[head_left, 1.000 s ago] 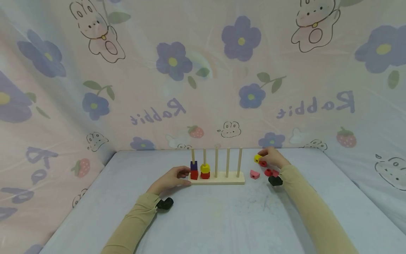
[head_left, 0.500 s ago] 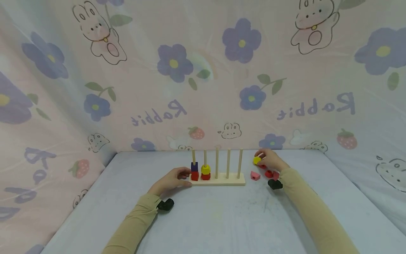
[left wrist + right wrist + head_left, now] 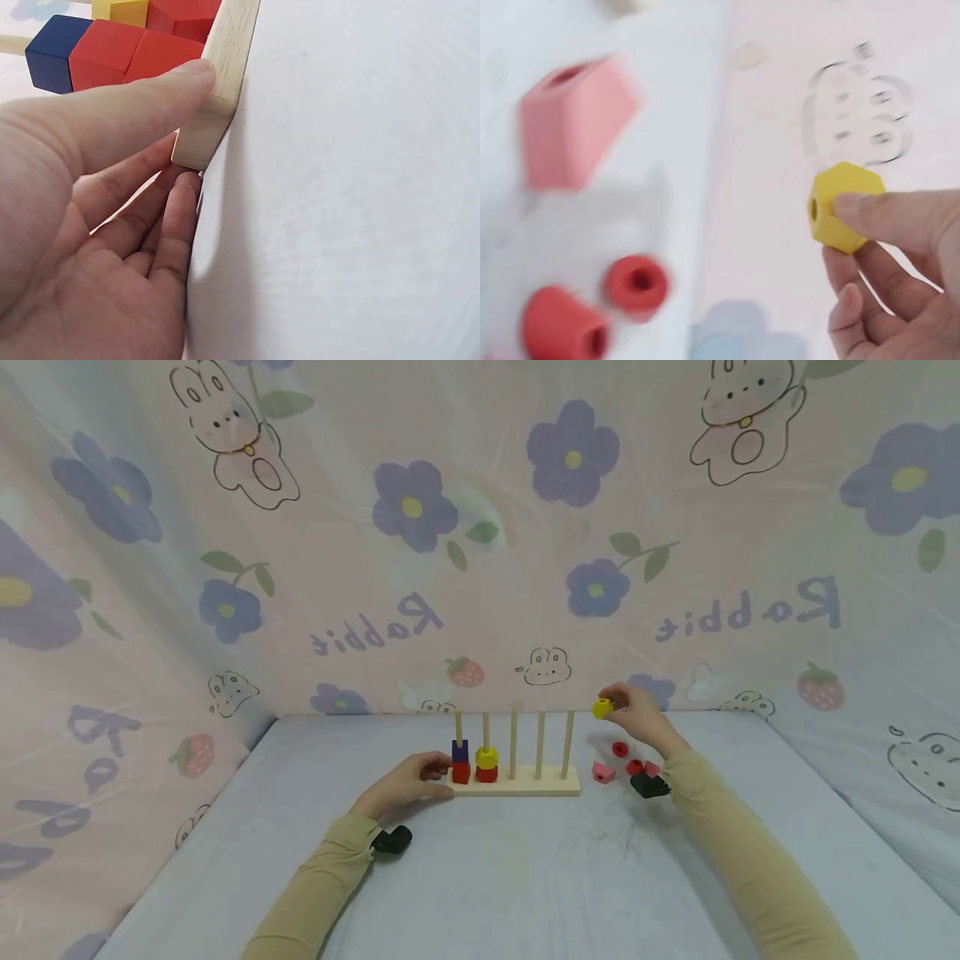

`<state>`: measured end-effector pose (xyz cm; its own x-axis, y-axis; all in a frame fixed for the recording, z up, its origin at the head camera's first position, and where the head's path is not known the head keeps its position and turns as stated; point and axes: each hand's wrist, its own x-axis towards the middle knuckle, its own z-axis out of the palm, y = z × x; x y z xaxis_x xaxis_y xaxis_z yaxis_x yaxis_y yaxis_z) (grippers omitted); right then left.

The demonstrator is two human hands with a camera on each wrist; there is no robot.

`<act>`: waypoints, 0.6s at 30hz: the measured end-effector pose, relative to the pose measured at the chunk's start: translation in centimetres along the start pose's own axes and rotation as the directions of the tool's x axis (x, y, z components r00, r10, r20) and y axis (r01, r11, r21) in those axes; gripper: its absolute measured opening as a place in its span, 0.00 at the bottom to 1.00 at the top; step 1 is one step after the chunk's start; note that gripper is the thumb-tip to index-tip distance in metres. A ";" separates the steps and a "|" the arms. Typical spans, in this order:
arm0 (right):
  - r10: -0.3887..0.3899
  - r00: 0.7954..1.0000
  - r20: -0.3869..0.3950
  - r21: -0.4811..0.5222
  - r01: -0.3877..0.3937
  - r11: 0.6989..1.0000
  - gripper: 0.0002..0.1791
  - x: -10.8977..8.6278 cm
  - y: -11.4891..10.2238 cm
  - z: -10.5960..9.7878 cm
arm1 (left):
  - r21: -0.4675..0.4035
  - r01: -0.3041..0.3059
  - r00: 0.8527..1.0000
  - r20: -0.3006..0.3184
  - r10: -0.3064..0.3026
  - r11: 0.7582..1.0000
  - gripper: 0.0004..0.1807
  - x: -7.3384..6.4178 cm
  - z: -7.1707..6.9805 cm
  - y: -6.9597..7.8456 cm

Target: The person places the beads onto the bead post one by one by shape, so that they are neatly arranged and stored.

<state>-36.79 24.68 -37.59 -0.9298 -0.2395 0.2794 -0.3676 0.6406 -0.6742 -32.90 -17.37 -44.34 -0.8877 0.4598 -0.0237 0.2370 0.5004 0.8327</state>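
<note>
My left hand (image 3: 405, 785) grips the left end of a wooden peg stand (image 3: 517, 788). In the left wrist view, the thumb lies on the stand's edge and the fingers curl at its end. A navy cube (image 3: 460, 752) sits above red (image 3: 461, 773) on the leftmost peg. The adjacent peg carries a yellow bead (image 3: 487, 758) above a red one (image 3: 487, 774). At the back right, my right hand (image 3: 641, 717) pinches another yellow faceted bead (image 3: 847, 206) between thumb and fingers, raised off the table; its hole shows in the right wrist view.
Right of the stand lie a pink angular block (image 3: 602, 773), a red round bead (image 3: 620, 749), another red bead (image 3: 635, 767) and a pink piece (image 3: 652, 769). Three bare pegs rise from the stand's right part. A patterned curtain (image 3: 495, 593) hangs behind the table.
My right hand has lifted the yellow bead up from beside the loose red bead, uncovering that bead, and moved slightly left. My left hand has stayed at the stand's end.
</note>
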 end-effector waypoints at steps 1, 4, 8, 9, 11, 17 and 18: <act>-0.022 0.999 -0.028 0.002 0.022 1.000 0.18 0.1 -0.6 -0.2 | -0.002 -0.001 1.000 -0.005 0.001 1.000 0.29 0.0 0.1 0.0; -0.065 0.993 -0.103 0.017 0.067 0.998 0.18 0.4 -2.5 -0.8 | -0.006 -0.006 1.000 -0.014 0.006 1.000 0.29 0.1 0.2 0.0; -0.087 0.980 -0.180 0.070 0.101 0.992 0.19 0.3 -5.6 -1.1 | -0.019 -0.005 1.000 -0.003 0.005 1.000 0.30 0.2 0.1 -0.2; -0.090 0.977 -0.193 0.086 0.109 0.990 0.19 0.3 -6.4 -1.0 | -0.020 -0.006 1.000 0.001 0.006 1.000 0.30 0.2 0.0 -0.2; -0.106 0.971 -0.216 0.120 0.134 0.984 0.19 0.1 -8.0 -0.8 | -0.026 -0.006 1.000 0.003 0.006 1.000 0.31 0.2 0.0 -0.2; -0.226 0.944 -0.240 0.194 0.275 0.942 0.19 -0.3 -11.8 0.8 | -0.021 -0.004 1.000 0.008 0.004 1.000 0.31 0.2 0.0 -0.1; -0.250 0.939 -0.236 0.204 0.299 0.932 0.19 -0.3 -12.2 1.2 | -0.019 -0.003 1.000 0.009 0.003 1.000 0.31 0.2 0.0 -0.1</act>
<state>-32.06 16.09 -30.25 -0.7772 -0.2125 0.5923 -0.6245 0.3767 -0.6842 -33.10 -17.38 -44.43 -0.8834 0.4679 -0.0264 0.2319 0.4853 0.8430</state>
